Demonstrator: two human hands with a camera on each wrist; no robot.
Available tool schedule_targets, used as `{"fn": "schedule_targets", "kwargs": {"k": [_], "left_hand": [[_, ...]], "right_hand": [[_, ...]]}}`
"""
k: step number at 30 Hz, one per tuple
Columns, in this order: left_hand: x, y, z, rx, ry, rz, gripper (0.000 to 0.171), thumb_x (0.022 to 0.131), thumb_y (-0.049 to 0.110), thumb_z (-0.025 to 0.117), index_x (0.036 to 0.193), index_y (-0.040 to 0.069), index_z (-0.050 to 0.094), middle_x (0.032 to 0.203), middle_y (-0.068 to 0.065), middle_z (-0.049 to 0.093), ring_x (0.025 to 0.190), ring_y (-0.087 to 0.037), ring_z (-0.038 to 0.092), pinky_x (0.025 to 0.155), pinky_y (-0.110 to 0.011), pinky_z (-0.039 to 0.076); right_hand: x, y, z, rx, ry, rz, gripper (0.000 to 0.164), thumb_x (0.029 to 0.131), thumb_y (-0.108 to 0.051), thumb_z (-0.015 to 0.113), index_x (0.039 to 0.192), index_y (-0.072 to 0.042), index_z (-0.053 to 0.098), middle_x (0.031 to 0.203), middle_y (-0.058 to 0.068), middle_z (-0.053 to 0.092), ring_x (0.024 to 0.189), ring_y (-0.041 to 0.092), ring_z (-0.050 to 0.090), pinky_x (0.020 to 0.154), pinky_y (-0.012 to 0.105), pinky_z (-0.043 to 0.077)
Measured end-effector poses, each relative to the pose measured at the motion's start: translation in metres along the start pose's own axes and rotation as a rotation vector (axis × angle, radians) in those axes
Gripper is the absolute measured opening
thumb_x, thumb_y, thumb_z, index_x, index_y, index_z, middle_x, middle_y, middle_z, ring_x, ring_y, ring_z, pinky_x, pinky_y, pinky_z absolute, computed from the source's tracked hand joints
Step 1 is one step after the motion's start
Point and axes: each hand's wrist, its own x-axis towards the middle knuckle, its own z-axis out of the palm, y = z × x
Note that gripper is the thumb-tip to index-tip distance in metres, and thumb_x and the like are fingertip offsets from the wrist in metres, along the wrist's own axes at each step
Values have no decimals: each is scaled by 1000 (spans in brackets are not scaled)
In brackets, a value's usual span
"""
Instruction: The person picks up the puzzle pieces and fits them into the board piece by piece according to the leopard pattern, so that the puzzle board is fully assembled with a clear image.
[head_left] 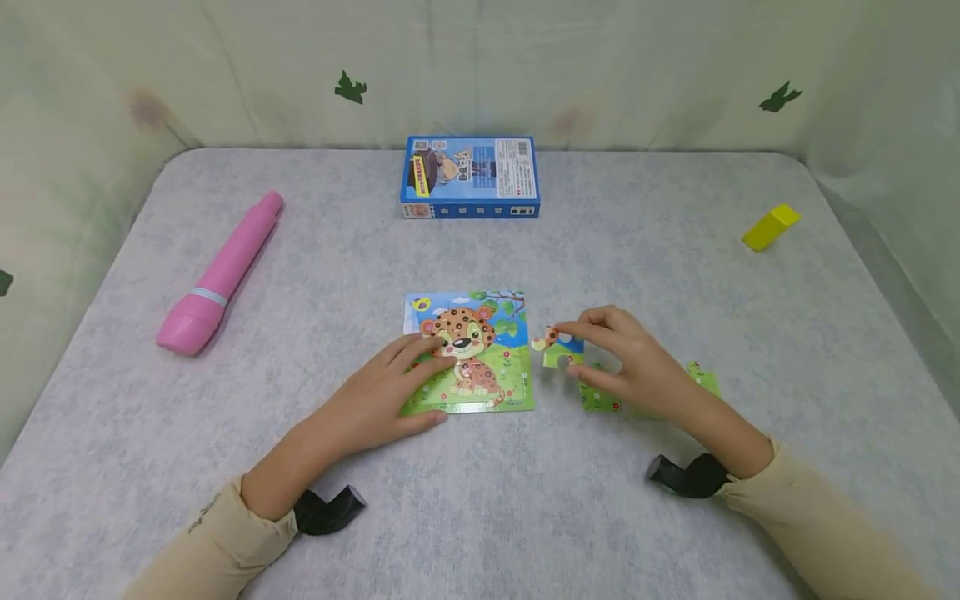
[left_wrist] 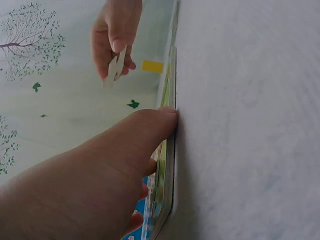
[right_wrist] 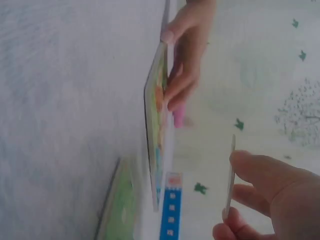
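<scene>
A jigsaw board (head_left: 507, 392) with a spotted leopard cub lies flat on the table. My left hand (head_left: 378, 392) rests on its left part, fingers spread over the picture, the thumb at the near edge; in the left wrist view the thumb (left_wrist: 150, 122) touches the board's rim. My right hand (head_left: 633, 358) pinches a jigsaw piece (head_left: 557, 357) by its edge, just right of the board. Seen edge-on in the right wrist view, that thin piece (right_wrist: 231, 185) is held above the table. Loose green pieces (head_left: 600, 400) lie below the right hand, partly covered by it.
At the back stands a blue box (head_left: 471, 179), lying flat. To the left is a pink microphone-shaped object (head_left: 228, 271), and at the far right a yellow block (head_left: 768, 227). Another green piece (head_left: 705, 379) shows beside the right wrist. A pale curtain (head_left: 480, 75) hangs behind the table.
</scene>
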Motion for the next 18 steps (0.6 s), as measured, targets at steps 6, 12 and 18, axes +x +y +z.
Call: {"fn": "schedule_targets", "kwargs": {"k": [6, 12, 18], "left_hand": [[4, 6, -1, -6, -11, 36, 61, 83, 41, 57, 132, 7, 43, 140, -7, 33, 130, -23, 23, 106, -37, 13], [10, 9, -1, 44, 4, 40, 62, 81, 45, 59, 126, 5, 46, 136, -8, 38, 126, -24, 31, 103, -38, 21], [17, 9, -2, 93, -1, 23, 70, 79, 59, 55, 132, 14, 42, 127, -4, 43, 113, -24, 39, 89, -42, 33]], "right_hand": [[20, -6, 24, 22, -111, 24, 45, 80, -19, 69, 122, -10, 57, 109, 3, 47, 96, 17, 40, 74, 31, 37], [34, -4, 42, -27, -163, 1, 44, 82, -23, 68, 122, -10, 57, 107, 4, 50, 91, 16, 42, 73, 30, 37], [46, -5, 49, -111, -214, 32, 43, 84, -24, 65, 124, -11, 56, 105, 4, 51, 88, 16, 42, 72, 28, 35]]}}
